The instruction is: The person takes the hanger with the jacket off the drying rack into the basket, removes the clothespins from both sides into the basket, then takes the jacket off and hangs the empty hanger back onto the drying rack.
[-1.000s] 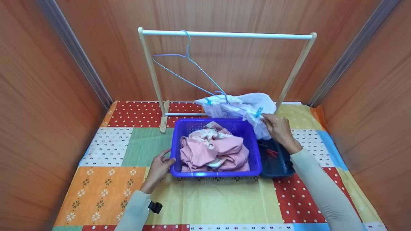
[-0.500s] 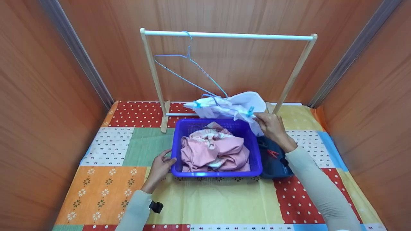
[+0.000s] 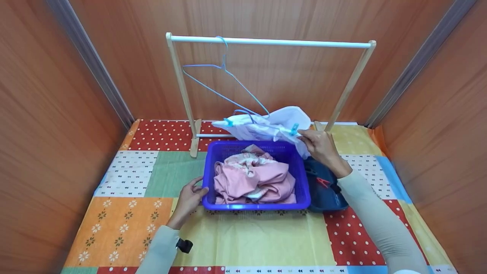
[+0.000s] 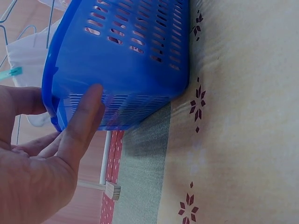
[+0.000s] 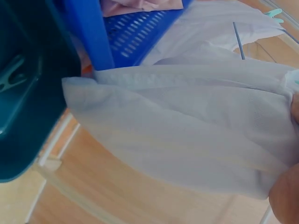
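My left hand [image 3: 190, 196] holds the left rim of a blue-purple plastic basket [image 3: 255, 207]. A crumpled pink garment [image 3: 253, 179] fills much of the basket. Behind it, my right hand [image 3: 321, 148] pinches a white garment [image 3: 262, 131] close to a light blue clothespin [image 3: 294, 129]. A second clothespin [image 3: 228, 122] fastens the garment's other end, where a hanger hook [image 3: 243, 111] rises. In the right wrist view the white garment [image 5: 196, 126] stretches across, with only fingertips [image 5: 286, 196] of that hand showing. The left wrist view shows the basket's slotted side [image 4: 117, 60] between thumb and fingers.
A wooden rack with a white top bar [image 3: 289, 42] stands at the back. An unloaded blue wire hanger [image 3: 223, 68] hangs from it on the left. Right of the basket sits a dark tray [image 3: 327, 205] with a red clothespin [image 3: 323, 182]. Wood panels surround the patchwork cloth [image 3: 258, 243].
My right hand has shifted left and slightly up, carrying the white garment, its clothespins and the hanger hook along. My left hand and the basket have stayed in place.
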The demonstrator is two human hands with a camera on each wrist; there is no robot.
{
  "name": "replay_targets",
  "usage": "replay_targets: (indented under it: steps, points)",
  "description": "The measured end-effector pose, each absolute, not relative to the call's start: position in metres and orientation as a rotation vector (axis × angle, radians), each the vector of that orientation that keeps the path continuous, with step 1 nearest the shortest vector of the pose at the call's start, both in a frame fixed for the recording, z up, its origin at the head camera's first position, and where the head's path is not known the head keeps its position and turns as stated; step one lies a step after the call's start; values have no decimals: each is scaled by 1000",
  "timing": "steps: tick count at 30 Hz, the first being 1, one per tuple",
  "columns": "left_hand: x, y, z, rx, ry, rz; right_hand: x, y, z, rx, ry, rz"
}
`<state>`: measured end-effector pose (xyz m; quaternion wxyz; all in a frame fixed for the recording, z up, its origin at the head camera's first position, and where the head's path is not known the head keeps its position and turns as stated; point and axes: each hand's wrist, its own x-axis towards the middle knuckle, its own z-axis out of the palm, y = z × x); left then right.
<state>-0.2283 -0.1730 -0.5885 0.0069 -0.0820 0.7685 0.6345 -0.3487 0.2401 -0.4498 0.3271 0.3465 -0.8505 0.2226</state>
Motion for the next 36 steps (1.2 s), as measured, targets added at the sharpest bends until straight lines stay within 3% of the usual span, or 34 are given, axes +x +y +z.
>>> replay_targets:
  steps: [36]
  points:
    - [-229, -174, -587, -251, 2421, 1972, -337, 211, -434, 986, -2103, 569]
